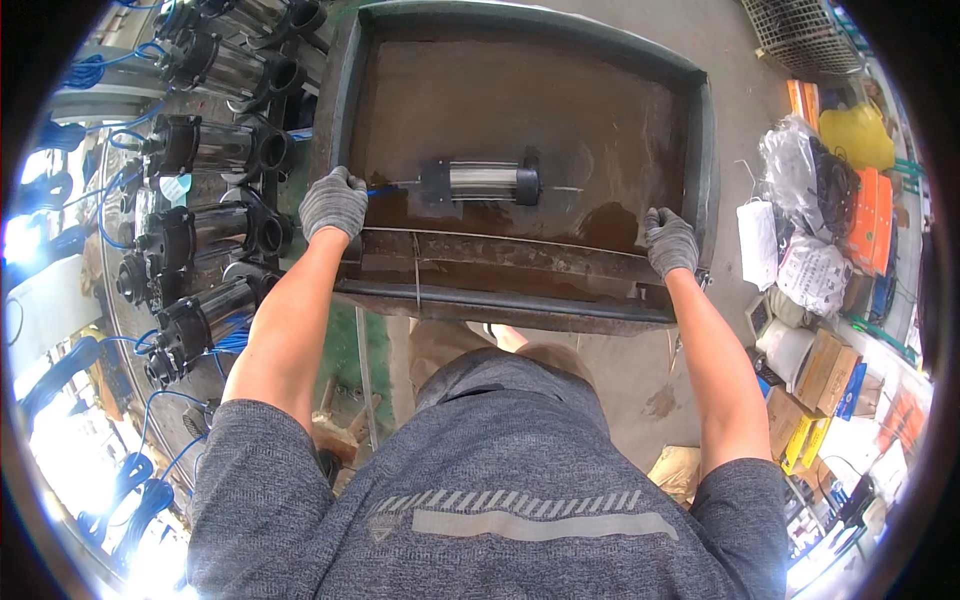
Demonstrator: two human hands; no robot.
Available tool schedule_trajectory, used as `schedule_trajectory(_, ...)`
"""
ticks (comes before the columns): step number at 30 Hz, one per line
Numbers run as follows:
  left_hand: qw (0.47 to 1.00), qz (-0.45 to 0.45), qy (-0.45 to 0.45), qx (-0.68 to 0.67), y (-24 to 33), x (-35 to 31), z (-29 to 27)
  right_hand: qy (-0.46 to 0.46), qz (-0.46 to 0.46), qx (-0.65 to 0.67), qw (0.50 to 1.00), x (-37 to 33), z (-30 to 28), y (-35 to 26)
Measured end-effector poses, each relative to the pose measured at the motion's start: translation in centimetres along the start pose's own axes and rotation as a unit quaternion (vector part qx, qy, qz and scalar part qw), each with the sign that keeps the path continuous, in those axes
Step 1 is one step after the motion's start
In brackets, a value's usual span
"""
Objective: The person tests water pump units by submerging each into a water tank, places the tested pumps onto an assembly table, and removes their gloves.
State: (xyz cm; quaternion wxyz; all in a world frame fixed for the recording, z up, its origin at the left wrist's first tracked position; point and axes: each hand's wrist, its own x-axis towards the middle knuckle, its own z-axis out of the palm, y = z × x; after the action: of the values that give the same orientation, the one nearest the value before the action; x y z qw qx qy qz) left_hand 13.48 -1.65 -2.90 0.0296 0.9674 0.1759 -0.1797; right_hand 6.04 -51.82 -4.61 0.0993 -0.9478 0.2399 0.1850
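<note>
A submersible pump (484, 182) with a shiny metal barrel and black ends lies on its side in a dark metal tank (520, 18) with brownish water. A thin rod sticks out of its right end. From its left end a blue cable (382, 190) runs to my left hand (335, 203), whose grey-gloved fingers are closed around it at the tank's left side. My right hand (670, 242), gloved alike, is curled closed near the tank's right wall. What it grips, if anything, is hidden. A thin straight edge or rod (500, 237) spans the tank between both hands.
Similar pumps (215, 147) with blue cables stand in a row along the left. A black crate (805, 35) is at the far right. Below it are plastic bags (790, 160), an orange piece (872, 220) and cardboard boxes (822, 375). My legs are against the tank's near side.
</note>
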Motion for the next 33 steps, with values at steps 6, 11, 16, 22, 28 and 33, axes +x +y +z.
schedule_trajectory(6,1.000,0.004,-0.001,0.002,-0.01,0.20,0.04,-0.020,0.005,0.015,1.000,0.10,-0.55,-0.28)
schedule_trajectory(11,1.000,0.006,0.002,0.002,-0.09,0.12,0.10,-0.008,0.007,-0.004,1.000,0.26,-0.28,-0.24)
schedule_trajectory(16,1.000,0.005,-0.002,0.006,-0.03,0.16,0.02,0.012,0.002,0.000,1.000,0.15,-0.09,-0.14)
schedule_trajectory(22,1.000,0.003,-0.003,0.000,-0.17,0.31,0.19,0.000,-0.001,0.004,1.000,0.04,-0.30,-0.19)
schedule_trajectory(28,1.000,0.006,-0.003,0.000,-0.30,0.43,0.30,-0.003,-0.001,-0.005,1.000,0.30,-0.10,-0.05)
schedule_trajectory(33,1.000,0.007,0.003,0.000,-0.14,0.24,0.07,0.010,-0.011,0.005,1.000,0.11,0.02,0.06)
